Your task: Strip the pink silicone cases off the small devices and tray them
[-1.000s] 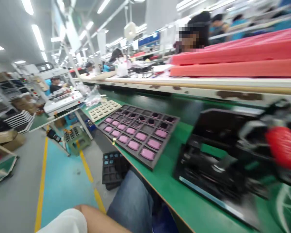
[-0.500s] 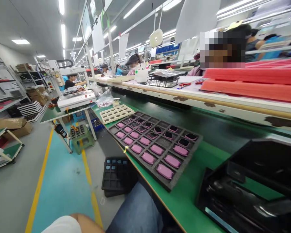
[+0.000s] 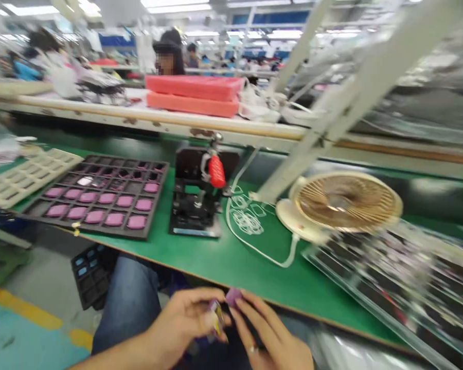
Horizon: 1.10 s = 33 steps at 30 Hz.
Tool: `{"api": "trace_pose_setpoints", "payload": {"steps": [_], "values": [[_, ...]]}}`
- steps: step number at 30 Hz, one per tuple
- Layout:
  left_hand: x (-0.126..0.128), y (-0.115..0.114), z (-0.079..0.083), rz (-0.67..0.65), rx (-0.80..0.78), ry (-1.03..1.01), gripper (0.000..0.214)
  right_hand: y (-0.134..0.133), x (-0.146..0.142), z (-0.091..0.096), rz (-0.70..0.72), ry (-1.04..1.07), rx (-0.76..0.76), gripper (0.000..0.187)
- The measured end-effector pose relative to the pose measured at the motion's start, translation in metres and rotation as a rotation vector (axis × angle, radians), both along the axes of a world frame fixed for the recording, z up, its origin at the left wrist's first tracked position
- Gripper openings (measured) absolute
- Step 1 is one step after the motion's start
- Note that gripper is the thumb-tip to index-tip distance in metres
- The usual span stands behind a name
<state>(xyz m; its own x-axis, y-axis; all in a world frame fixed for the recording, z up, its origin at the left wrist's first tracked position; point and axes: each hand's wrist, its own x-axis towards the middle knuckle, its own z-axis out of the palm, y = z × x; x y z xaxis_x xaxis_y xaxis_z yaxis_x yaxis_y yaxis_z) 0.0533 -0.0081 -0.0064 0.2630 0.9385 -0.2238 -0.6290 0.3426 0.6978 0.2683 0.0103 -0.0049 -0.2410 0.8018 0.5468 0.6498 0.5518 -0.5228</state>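
Both nearly closed, the left grip (image 3: pixel 189 316) is pinching a small part (image 3: pixel 216 318) and the right grip (image 3: pixel 273 331) a purple piece (image 3: pixel 233 296) just beside it, this handling step apparently calling for steadiness next.

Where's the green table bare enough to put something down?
Mostly along the front of the green table, just beyond the left hand and right hand, with the red-handled clamp and white cord behind. A narrow strip also shows between the dark tray of pink pieces and the clamp. It's crowded at the right: fan and cluttered tray.
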Motion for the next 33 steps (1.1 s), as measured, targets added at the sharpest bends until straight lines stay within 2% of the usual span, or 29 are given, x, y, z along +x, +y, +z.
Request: {"api": "trace_pose_setpoints", "payload": {"steps": [3, 5, 8, 11, 22, 33], "values": [[-0.006, 0.002, 0.021, 0.03, 0.027, -0.001, 0.047, -0.01, 0.003, 0.03, 0.002, 0.198, -0.088, 0.026], [-0.007, 0.005, 0.024, 0.044, 0.043, 0.031, 0.048, -0.015, -0.003, 0.044, 0.048, 0.299, -0.126, 0.024], [-0.003, 0.005, 0.022, 0.063, 0.102, 0.123, 0.046, -0.021, -0.015, 0.054, 0.111, 0.297, -0.153, 0.025], [0.001, 0.004, 0.022, 0.074, 0.167, 0.178, 0.045, -0.022, -0.018, 0.052, 0.134, 0.272, -0.123, 0.027], [0.004, 0.008, 0.029, 0.078, 0.218, 0.217, 0.045, -0.016, -0.012, 0.045, 0.173, 0.182, -0.045, 0.033], [0.001, 0.008, 0.019, 0.114, 0.221, 0.217, 0.047, -0.017, -0.016, 0.036, 0.202, 0.133, -0.01, 0.04]]}}
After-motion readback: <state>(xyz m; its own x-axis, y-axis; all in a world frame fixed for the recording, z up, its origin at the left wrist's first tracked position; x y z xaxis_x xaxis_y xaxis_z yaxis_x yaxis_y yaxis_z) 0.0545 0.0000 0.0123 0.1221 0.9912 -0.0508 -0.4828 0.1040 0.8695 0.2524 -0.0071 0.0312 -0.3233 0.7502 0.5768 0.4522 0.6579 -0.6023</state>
